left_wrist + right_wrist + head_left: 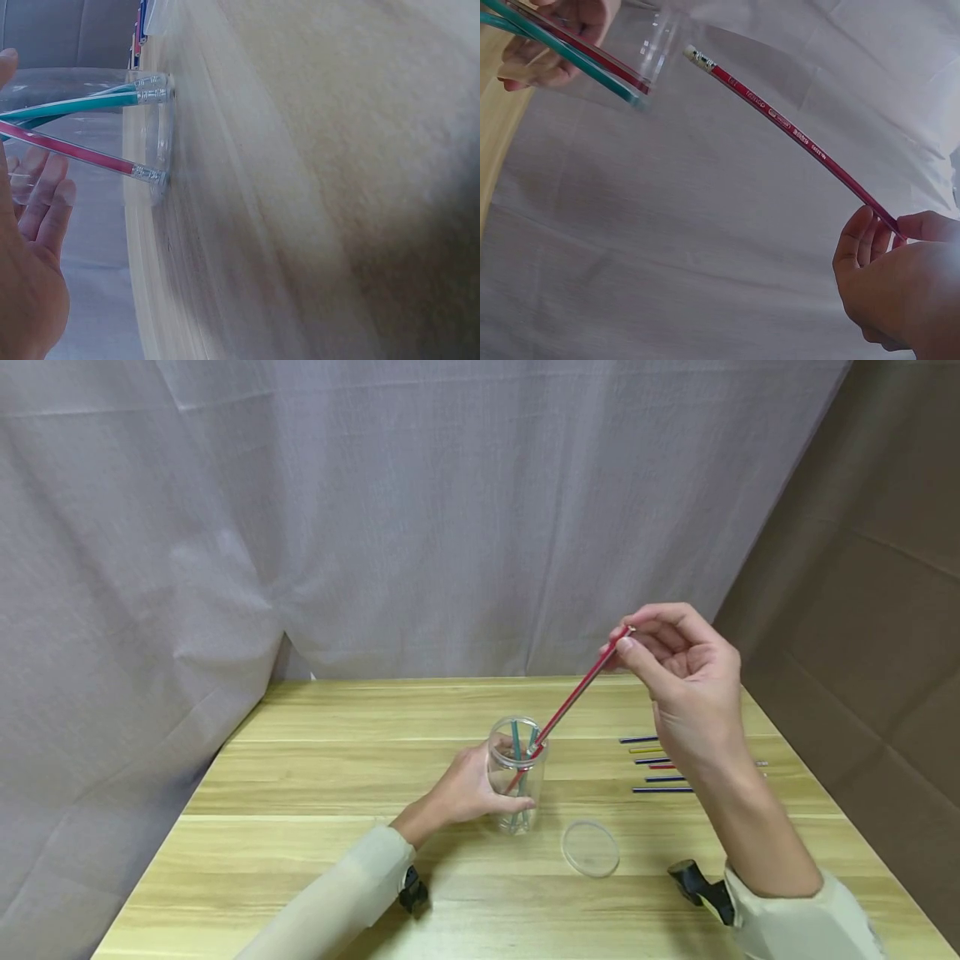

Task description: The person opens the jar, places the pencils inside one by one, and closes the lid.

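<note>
My left hand [468,785] grips a clear jar [537,783] that stands upright on the table, fingers and thumb round its wall. Inside the jar lean two teal pencils [97,103] and one red pencil [82,152], their eraser ends down at the bottom. Above and right of it, my right hand [701,683] pinches another red pencil [795,136] near its tip between thumb and fingers. That pencil slants down toward the jar mouth, eraser end lowest. In the right wrist view its eraser appears just outside the rim.
A round clear lid [591,849] lies flat on the wooden table [300,793], in front and to the right of the jar. Several blue, yellow and red pencils [663,790] lie side by side at the right, partly behind my right forearm. A grey curtain [420,527] hangs behind.
</note>
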{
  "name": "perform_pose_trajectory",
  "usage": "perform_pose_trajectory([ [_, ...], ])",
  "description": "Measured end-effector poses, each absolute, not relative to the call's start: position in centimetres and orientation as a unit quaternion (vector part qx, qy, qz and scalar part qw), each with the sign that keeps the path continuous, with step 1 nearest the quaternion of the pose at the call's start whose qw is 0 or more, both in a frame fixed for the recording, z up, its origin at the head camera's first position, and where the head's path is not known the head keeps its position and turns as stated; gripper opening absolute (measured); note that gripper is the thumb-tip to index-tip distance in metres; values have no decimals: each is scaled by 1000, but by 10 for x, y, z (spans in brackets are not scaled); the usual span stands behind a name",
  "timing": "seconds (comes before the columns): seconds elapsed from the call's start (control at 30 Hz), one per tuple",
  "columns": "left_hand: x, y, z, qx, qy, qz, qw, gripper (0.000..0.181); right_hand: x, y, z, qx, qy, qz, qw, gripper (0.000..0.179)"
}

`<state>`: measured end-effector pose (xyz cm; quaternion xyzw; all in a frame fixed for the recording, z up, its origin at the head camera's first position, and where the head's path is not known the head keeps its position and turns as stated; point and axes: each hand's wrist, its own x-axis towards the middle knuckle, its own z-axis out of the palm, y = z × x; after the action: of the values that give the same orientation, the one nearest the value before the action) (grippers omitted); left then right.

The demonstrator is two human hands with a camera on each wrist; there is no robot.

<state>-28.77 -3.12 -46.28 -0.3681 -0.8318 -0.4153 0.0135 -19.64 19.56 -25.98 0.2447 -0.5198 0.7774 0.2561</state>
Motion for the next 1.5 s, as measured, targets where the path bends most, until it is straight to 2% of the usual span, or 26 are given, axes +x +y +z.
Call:
perform_pose_trajectory([
  [0.17,-287,-31,-462,-369,-831,-417,12,78,-207,191,-273,221,-566,752,256,16],
  [0.57,-289,-31,-463,-366,-834,-413,12,82,-230,172,-322,161,-670,698,194,18],
  [0.83,-288,-31,-462,-365,-837,-408,13,82,-233,166,-345,159,-733,639,172,13],
  [1.5,-287,-32,-462,-366,-836,-408,13,83,-233,172,-359,146,-818,515,211,10],
])
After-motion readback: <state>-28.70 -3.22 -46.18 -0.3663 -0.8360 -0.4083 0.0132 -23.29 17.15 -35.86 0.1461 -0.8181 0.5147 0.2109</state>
